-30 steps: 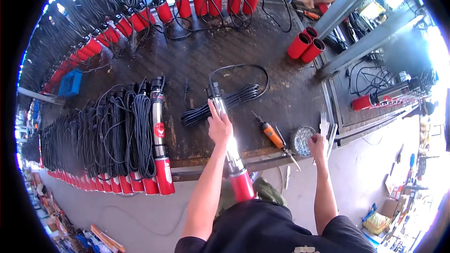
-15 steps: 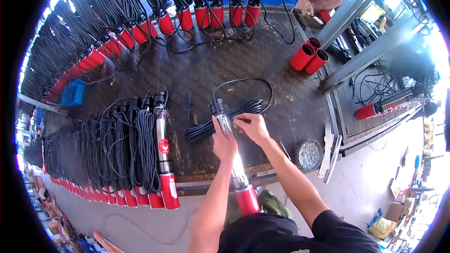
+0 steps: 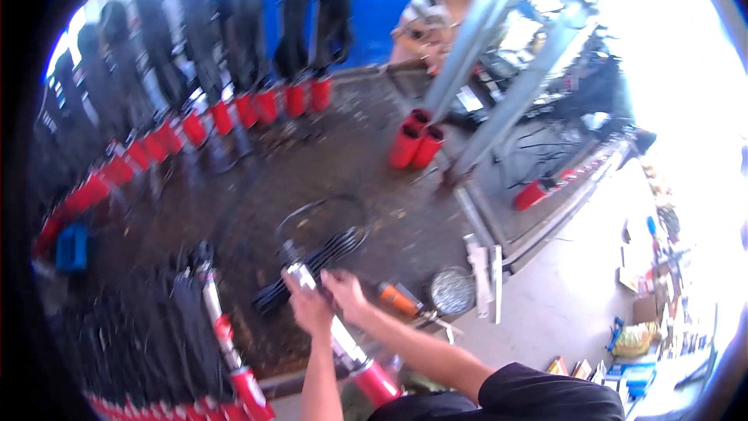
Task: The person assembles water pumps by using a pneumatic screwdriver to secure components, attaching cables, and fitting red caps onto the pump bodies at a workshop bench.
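A submersible pump [image 3: 343, 341], a silver cylinder with a red end, leans over the bench edge with that end against my body. My left hand [image 3: 311, 310] is wrapped round its upper part. Beside the pump's upper part is my right hand [image 3: 345, 295], its fingers bent toward the cylinder; blur hides whether they grip anything. A bundled black cable [image 3: 335, 249] lies on the bench behind both hands, with a loop reaching toward the pump's top.
Finished-looking pumps [image 3: 218, 327] stand in a row at left, and more with red ends [image 3: 195, 130] line the far edge. Red cups [image 3: 405, 146] stand by a metal post [image 3: 499, 93]. An orange-handled tool [image 3: 400, 298] and round tin [image 3: 453, 290] lie right; a person [image 3: 425, 31] works beyond.
The whole view has swung to the right, so the bench contents shift left and downward, with blur. An orange-handled tool shows beside my right forearm. My left hand keeps its hold on the pump.
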